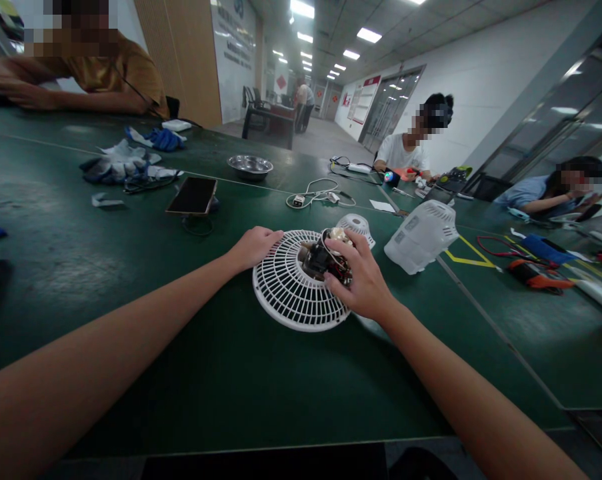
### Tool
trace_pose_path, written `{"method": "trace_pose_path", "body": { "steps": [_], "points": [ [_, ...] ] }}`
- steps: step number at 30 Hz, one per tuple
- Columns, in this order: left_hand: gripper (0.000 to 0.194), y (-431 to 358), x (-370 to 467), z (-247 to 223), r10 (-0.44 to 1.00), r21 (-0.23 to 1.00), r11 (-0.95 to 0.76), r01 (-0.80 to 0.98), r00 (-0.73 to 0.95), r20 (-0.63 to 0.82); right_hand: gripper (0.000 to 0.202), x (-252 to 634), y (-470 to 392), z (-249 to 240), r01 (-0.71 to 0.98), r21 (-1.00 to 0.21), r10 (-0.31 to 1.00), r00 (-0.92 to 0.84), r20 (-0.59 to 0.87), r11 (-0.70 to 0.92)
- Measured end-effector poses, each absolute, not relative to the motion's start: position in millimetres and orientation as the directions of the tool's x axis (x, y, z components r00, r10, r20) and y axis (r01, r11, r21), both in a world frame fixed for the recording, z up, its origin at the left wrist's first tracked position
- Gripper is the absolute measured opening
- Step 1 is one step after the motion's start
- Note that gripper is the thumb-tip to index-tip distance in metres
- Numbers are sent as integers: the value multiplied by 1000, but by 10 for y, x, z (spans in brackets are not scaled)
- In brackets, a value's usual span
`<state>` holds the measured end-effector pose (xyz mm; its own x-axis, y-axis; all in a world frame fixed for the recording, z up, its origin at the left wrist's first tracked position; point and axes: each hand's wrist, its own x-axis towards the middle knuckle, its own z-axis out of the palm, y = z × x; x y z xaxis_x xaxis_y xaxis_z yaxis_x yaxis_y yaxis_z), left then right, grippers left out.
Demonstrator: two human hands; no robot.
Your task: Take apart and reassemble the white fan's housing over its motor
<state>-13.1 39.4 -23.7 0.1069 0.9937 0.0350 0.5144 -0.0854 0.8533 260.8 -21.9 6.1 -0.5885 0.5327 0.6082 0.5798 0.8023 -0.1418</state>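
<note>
A round white fan grille [291, 303] lies on the green table in front of me. At its centre sits a dark fan motor [317, 260] with thin wires. My right hand [363, 280] is closed around the motor from the right, fingers over its top and thumb at its near side. My left hand [258, 248] grips the grille's far left rim; its fingertips rest over the bars. Just behind my right hand is a small white slotted cover [358, 227]. A white plastic housing [421, 237] stands further right.
Behind the grille are a coiled white cable [321, 195], a metal bowl [251, 167] and a phone [193, 195]. Gloves [125, 163] lie at the far left. An orange multimeter [538, 275] is on the right. Several people sit around the table.
</note>
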Motion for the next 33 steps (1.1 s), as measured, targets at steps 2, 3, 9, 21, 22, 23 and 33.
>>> {"method": "trace_pose_path", "body": {
  "steps": [2, 3, 9, 21, 22, 23, 33],
  "points": [
    [44, 390, -128, -230, 994, 855, -80, 513, 105, 30, 63, 2620, -212, 60, 570, -129, 518, -598, 612, 811],
    [43, 388, -125, -226, 995, 857, -74, 511, 100, 27, 62, 2626, -209, 62, 564, -123, 510, -605, 611, 817],
    [42, 389, -117, -234, 994, 870, -82, 486, 98, 39, 59, 2635, -203, 62, 573, -103, 507, -610, 609, 813],
    [44, 404, -122, -264, 994, 868, -96, 488, 98, 55, 56, 2658, -175, 46, 540, -104, 461, -586, 666, 836],
    [44, 407, -126, -268, 993, 863, -104, 495, 103, 61, 55, 2661, -172, 54, 524, -103, 443, -583, 681, 846],
    [45, 410, -130, -270, 992, 857, -110, 504, 107, 64, 55, 2663, -171, 62, 504, -101, 422, -579, 697, 858],
    [45, 404, -128, -255, 993, 848, -99, 521, 111, 48, 70, 2640, -191, 96, 539, -112, 469, -587, 660, 834]
  ]
}}
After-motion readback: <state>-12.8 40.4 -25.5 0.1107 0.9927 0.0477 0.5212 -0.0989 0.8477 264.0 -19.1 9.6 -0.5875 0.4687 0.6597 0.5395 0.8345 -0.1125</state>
